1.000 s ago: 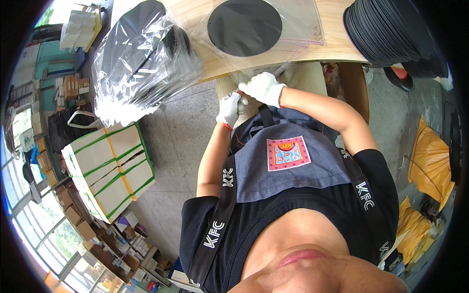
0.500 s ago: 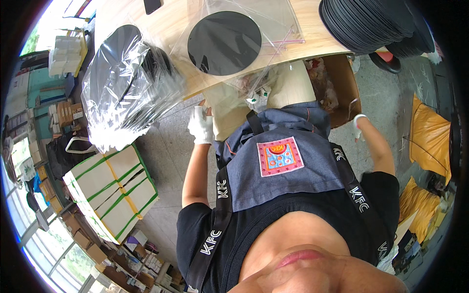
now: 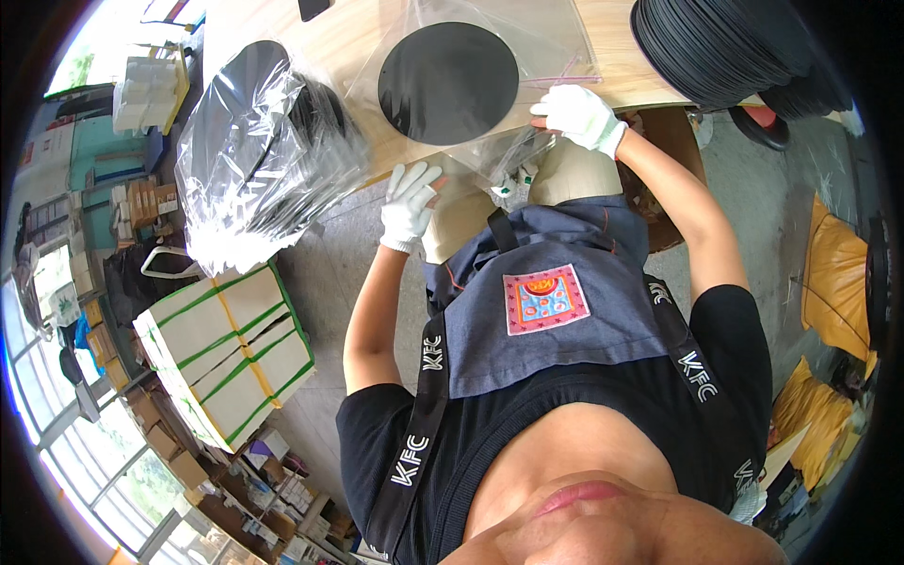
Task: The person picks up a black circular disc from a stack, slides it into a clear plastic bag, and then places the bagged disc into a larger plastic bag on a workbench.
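A black round disc [image 3: 448,85] lies at the table's front edge in a clear plastic bag [image 3: 556,47], part of which hangs over the edge. My right hand [image 3: 582,118], in a white glove with some fingertips bare, is at the bag's right front, fingers stretched to the left over the plastic. No firm grip on it shows. My left hand [image 3: 411,205], gloved alike, is held up just off the table edge, left of my lap, its fingers apart and holding nothing. Left of the disc, a large clear plastic wrap [image 3: 254,179] covers more black discs.
A thick stack of black discs [image 3: 716,52] stands at the table's right. A dark phone-like object [image 3: 314,8] lies at the back. A strapped white carton [image 3: 226,348] is on the floor at left. Yellow sacks [image 3: 833,273] stand at right; a cardboard box [image 3: 683,155] is below the table.
My right hand has come up from beside the box to the bag at the table edge. My left hand has risen slightly and spread its fingers. The view has shifted a little.
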Motion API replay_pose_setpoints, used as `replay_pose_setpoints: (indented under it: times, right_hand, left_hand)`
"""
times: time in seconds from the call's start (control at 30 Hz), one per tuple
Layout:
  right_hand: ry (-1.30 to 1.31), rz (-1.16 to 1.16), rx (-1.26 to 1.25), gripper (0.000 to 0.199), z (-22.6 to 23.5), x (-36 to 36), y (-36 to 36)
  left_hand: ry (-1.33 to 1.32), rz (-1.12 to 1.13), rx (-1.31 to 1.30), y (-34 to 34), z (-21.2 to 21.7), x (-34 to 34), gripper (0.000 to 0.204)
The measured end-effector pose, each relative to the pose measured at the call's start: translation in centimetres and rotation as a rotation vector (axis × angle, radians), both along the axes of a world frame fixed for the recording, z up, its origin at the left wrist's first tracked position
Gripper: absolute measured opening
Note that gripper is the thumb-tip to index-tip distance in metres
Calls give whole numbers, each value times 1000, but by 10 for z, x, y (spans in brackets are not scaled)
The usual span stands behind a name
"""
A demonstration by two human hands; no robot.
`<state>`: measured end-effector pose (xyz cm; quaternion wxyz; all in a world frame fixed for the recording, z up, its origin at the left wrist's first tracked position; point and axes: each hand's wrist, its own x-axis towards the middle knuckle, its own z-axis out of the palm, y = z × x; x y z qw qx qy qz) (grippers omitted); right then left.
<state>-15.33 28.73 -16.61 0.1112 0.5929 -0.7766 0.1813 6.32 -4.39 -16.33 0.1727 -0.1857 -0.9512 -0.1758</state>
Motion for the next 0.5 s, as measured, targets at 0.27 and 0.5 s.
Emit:
replay_pose_setpoints:
  times: [0.27,0.5]
  right_hand:
    - [-556,-600,-86,22,17,45,-19]
    - [-267,-880,-106,19,-1,56,-33]
  left_hand:
    - [-459,726,938,15,-27,28,28]
    - [-399,900,1214,32,-37,11,15]
